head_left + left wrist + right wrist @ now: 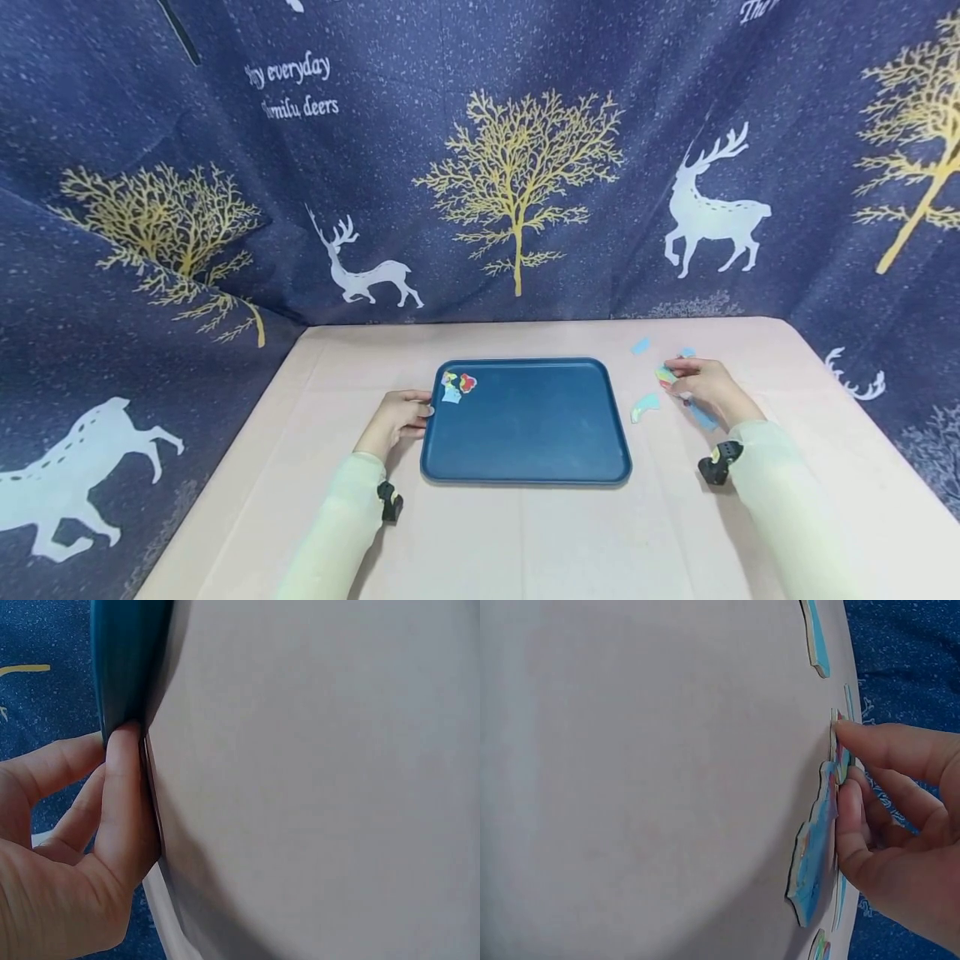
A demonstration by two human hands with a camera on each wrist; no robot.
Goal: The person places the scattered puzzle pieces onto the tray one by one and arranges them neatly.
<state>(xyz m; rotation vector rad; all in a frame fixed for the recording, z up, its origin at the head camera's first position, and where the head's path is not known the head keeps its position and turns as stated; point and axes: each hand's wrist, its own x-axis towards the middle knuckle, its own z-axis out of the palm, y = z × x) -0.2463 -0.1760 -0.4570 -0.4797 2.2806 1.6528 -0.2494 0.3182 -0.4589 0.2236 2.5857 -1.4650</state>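
A dark blue rectangular tray (528,423) lies on the table. At its left edge my left hand (405,414) grips the rim, with thumb and fingers meeting on it in the left wrist view. Several colourful puzzle pieces (451,392) sit together in the tray's upper left corner. Right of the tray, my right hand (707,385) pinches a multicoloured puzzle piece (664,377) between thumb and fingers. Beneath and beside that hand are more blue pieces (810,859), partly hidden by it in the head view.
Between the tray and my right hand lies a light blue curved piece (645,405). Farther back is a small blue piece (640,346). A pale cloth covers the table (510,542), and a dark blue curtain (375,167) with deer and trees hangs behind it.
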